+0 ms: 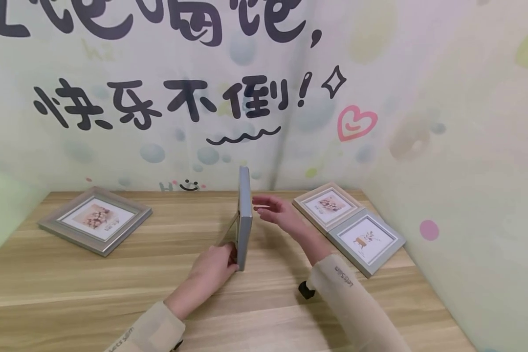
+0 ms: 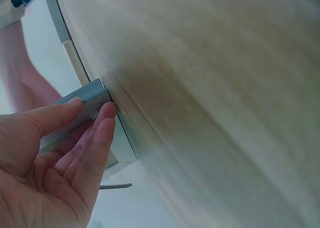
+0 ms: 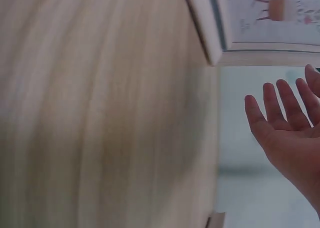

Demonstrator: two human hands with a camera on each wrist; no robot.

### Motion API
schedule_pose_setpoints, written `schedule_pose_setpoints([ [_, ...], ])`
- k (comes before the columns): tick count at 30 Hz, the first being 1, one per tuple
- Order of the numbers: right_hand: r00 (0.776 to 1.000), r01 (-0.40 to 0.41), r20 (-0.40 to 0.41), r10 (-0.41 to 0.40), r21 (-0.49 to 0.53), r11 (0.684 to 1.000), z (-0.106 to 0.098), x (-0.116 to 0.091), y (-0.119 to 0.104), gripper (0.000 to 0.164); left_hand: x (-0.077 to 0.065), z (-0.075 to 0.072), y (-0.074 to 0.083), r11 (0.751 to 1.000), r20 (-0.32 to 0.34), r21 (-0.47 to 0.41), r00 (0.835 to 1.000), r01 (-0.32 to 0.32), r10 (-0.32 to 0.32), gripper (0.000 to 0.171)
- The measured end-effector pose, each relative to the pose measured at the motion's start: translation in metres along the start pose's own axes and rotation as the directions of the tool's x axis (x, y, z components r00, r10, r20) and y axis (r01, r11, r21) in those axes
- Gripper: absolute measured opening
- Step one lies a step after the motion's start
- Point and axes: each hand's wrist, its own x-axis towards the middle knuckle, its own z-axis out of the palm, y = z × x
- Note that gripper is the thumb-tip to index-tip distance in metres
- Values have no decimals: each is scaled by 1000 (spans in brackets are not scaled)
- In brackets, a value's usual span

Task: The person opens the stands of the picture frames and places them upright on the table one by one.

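The blue-grey picture frame (image 1: 245, 225) stood upright at the middle of the table (image 1: 167, 313), its front turned toward the table's right side. The left hand (image 1: 211, 266) gripped the frame's lower near corner between thumb and fingers; the right hand (image 1: 281, 215) held nothing, fingers extended just beside the front, and contact could not be confirmed. Handling: the frame was judged light and stiff, with a smooth, slightly slippery rim and a clear cover, if fitted, liable to crack or smudge. The recommended hold was by 2 opposite side edges, clear of the picture face and the thin stand leg (image 1: 230, 230) at the back. 3 other frames lay flat: 1 wide-rimmed frame (image 1: 98, 220) at the table's left, and 1 beige frame (image 1: 327, 208) and 1 grey-green frame (image 1: 367, 242) at the table's right. Markings: the wall (image 1: 290, 161) behind the table read "快乐不倒!" below a cropped line ending "饱喝饱,"; the right sleeve (image 1: 356, 308) bore lettering resembling "Lets Slim". Small print inside the flat frames was illegible, and no maker's label was legible.
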Motion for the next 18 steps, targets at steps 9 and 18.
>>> schedule_pose_setpoints([
  [9, 999, 39, 38, -37, -51, 998, 18, 24, 18, 45, 0, 1, 1, 1000, 8, -10, 1000, 13, -13, 17],
  [18, 995, 69, 75, -72, 42, 997, 24, 27, 21, 46, 0, 2, 1, 999, -11, 40, 1000, 6, -5, 18],
])
